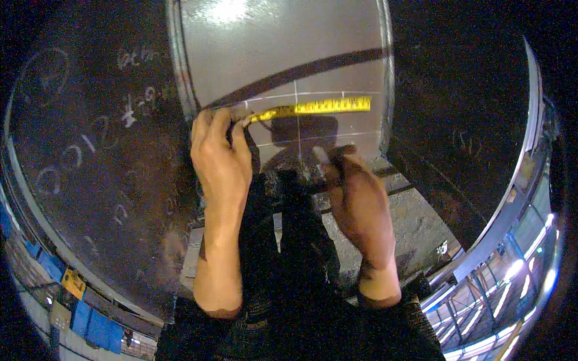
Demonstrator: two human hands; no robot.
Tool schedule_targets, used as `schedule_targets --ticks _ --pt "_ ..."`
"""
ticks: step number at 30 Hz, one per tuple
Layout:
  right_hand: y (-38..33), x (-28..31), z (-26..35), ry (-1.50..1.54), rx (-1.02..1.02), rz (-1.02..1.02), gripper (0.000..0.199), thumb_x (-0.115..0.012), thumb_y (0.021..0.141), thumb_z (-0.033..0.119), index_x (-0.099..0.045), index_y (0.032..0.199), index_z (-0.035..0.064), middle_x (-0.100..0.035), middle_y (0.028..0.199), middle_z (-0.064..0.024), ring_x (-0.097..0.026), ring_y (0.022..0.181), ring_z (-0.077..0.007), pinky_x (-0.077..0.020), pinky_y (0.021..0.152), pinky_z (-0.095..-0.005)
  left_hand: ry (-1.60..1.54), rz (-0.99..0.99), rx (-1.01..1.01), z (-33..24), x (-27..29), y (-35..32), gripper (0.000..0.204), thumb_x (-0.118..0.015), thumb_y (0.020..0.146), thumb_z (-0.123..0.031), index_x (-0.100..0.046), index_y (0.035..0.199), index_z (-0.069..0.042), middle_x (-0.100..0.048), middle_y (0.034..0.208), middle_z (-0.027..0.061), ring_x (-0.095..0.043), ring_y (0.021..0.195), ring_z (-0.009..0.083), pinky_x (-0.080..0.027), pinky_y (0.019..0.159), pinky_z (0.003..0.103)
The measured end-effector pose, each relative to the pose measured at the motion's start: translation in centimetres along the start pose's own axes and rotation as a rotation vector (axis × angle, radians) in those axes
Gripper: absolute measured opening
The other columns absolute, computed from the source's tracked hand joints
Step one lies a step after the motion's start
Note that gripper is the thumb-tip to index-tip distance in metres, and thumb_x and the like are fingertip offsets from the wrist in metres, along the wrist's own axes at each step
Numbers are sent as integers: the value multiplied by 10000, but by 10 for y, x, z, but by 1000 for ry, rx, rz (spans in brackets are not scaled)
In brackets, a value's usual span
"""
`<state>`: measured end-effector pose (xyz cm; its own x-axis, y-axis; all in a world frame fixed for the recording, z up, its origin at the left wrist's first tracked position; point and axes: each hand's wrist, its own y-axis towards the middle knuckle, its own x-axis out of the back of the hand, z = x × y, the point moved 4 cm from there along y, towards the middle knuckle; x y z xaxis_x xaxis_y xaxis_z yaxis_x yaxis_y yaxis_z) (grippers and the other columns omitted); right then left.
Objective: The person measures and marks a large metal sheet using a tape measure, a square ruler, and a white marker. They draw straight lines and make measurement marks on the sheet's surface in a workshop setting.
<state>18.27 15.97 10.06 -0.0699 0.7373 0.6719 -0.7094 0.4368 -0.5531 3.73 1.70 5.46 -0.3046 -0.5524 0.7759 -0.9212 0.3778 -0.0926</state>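
Observation:
A yellow measuring tape (319, 107) lies across a grey metal plate (283, 54) that carries thin white chalk lines. My left hand (220, 157) pinches the tape's left end against the plate near its left edge. My right hand (358, 201) sits lower and to the right, fingers closed around a thin dark marker-like stick (330, 157) whose tip points up toward the chalk lines below the tape. Both forearms rise from the lower edge, over my dark clothing.
A large dark curved steel surface (90, 150) with chalk scribbles fills the left. Another dark steel wall (469, 108) stands to the right. A gritty concrete floor (415, 225) shows below the plate. Blue panels and bright lights sit at the picture's rim.

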Motion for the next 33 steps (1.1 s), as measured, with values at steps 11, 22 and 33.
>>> schedule_targets --ticks 11,22,33 --pt "68 24 -30 -200 101 -265 339 -728 842 153 -634 1165 113 -594 1046 -161 -624 982 -401 -504 804 -453 116 -9 -166 8 15 -1 72 -656 850 -26 -676 920 -28 -604 909 150 -560 889 365 -460 797 448" --pt "90 22 -12 -74 275 -318 247 -727 839 162 -677 1068 86 -631 1006 -127 -641 927 -359 -513 777 -414 136 64 -193 22 34 22 95 -648 866 -11 -681 954 -25 -617 938 155 -589 947 352 -475 835 435" --pt "102 25 -5 -49 341 -324 246 -736 834 131 -667 1063 71 -641 993 -121 -651 931 -343 -519 781 -386 155 25 -257 28 38 31 106 -649 871 -13 -681 969 -35 -622 940 148 -595 917 350 -483 815 428"
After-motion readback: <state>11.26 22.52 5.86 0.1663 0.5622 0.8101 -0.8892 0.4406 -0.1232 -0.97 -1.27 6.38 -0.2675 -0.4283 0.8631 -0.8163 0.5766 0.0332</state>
